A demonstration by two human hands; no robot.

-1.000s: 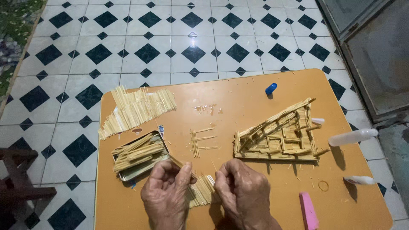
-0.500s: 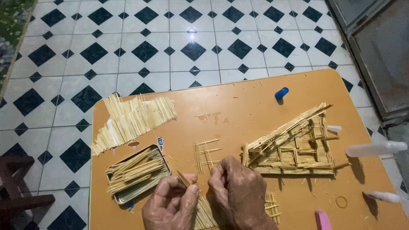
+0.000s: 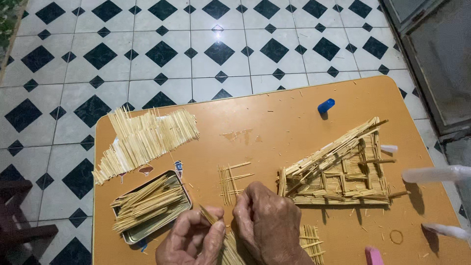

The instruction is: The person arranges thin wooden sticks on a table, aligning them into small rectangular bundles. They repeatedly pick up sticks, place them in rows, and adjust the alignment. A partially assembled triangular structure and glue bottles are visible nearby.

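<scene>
At the table's near edge, my left hand and my right hand are closed together on a bundle of thin bamboo sticks. Just beyond my right fingers lies a small lattice of sticks flat on the orange table. To the right stands a half-built stick house frame with a slanted roof. Another small stick panel lies beside my right wrist.
A metal tin holding sticks sits left of my hands, with a large spread of loose sticks behind it. A blue cap lies at the far side. White glue bottles and a pink object are at the right.
The view has shifted, so the table sits lower and nearer. My hands have drawn closer together over the stick bundle, right beside the small lattice.
</scene>
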